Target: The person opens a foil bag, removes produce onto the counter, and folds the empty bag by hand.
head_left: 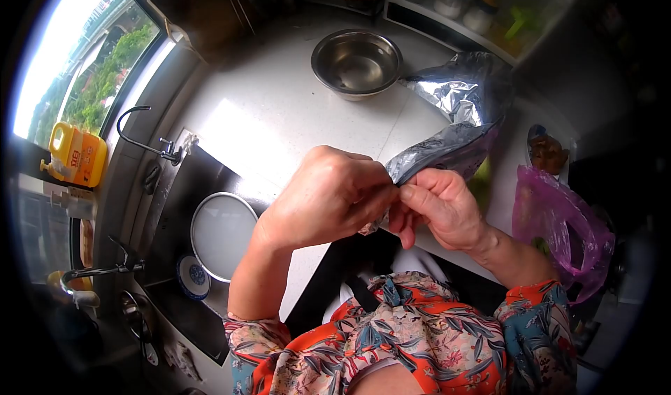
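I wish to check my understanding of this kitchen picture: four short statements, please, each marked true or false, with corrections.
1. The left hand and right hand pinch the silver bag. True.
2. The metal bowl stands in the sink. False: it stands on the counter.
3. A purple plastic bag lies to the right of the silver bag. True.
4. The orange bottle stands beside the metal bowl. False: it stands by the window.

A head-worn camera looks down at the counter (272, 108).
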A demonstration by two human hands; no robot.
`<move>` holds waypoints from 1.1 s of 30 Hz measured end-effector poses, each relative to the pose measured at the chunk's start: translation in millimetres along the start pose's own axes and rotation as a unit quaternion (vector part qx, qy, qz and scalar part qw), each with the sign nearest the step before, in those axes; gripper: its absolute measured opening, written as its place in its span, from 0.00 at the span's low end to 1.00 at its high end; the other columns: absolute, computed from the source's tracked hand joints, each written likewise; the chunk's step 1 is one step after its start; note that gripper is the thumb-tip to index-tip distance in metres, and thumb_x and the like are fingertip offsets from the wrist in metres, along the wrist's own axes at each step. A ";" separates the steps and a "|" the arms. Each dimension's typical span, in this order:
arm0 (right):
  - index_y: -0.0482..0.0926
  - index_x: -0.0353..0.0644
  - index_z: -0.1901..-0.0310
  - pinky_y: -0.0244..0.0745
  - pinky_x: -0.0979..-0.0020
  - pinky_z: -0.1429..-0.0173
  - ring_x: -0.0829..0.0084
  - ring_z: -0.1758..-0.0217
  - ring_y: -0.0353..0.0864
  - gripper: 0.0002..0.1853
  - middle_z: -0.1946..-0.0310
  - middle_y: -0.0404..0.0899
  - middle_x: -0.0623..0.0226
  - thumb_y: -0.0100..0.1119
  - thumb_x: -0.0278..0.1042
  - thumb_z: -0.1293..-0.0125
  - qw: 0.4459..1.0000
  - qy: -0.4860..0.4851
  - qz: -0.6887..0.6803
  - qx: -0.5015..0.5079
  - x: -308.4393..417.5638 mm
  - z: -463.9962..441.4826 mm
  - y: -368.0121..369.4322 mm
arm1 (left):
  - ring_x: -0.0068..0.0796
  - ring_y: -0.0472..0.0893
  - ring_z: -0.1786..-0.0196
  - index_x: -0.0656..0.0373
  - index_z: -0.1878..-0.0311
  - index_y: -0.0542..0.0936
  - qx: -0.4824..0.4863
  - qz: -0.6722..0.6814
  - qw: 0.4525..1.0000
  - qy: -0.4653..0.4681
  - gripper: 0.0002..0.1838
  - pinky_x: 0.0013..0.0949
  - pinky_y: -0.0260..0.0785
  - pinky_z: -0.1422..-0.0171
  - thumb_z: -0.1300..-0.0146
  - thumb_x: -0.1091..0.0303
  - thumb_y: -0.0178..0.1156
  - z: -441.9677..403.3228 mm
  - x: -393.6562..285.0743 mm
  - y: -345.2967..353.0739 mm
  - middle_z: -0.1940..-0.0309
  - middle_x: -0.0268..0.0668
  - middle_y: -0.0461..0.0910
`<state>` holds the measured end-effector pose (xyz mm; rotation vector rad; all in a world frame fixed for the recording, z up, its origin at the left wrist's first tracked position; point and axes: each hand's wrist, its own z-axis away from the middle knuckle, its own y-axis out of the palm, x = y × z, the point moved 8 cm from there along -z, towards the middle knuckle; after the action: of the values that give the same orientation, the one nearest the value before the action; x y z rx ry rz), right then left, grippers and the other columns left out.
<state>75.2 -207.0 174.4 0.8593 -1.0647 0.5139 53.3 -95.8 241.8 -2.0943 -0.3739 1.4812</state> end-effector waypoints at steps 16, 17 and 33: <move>0.74 0.25 0.60 0.79 0.71 0.77 0.65 0.79 0.80 0.19 0.74 0.79 0.50 0.39 0.37 0.27 0.999 0.026 -0.028 0.009 1.5 2.5 -2.1 | 0.32 0.80 0.77 0.64 0.68 0.84 0.009 0.046 0.999 -0.007 0.05 0.30 0.70 0.73 0.45 0.71 0.65 -4.9 2.2 -0.8 0.78 0.39 0.79; 0.74 0.25 0.60 0.79 0.71 0.77 0.65 0.79 0.80 0.20 0.74 0.79 0.49 0.39 0.37 0.27 0.999 0.024 -0.027 0.009 1.8 2.3 -2.1 | 0.31 0.79 0.78 0.64 0.68 0.84 0.008 0.048 0.999 -0.005 0.05 0.30 0.70 0.73 0.44 0.71 0.65 -4.7 2.7 -0.6 0.78 0.38 0.79; 0.76 0.31 0.62 0.76 0.75 0.76 0.72 0.82 0.79 0.17 0.76 0.80 0.56 0.43 0.38 0.28 0.998 0.036 -0.044 0.000 0.6 2.3 -2.2 | 0.24 0.78 0.79 0.63 0.69 0.84 0.027 0.075 0.996 -0.034 0.06 0.25 0.68 0.76 0.45 0.70 0.67 -4.7 5.7 1.3 0.78 0.37 0.80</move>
<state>75.8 -210.2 174.7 0.8765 -0.9580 0.4675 59.7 -95.2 237.8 -2.0719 -0.2011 1.6327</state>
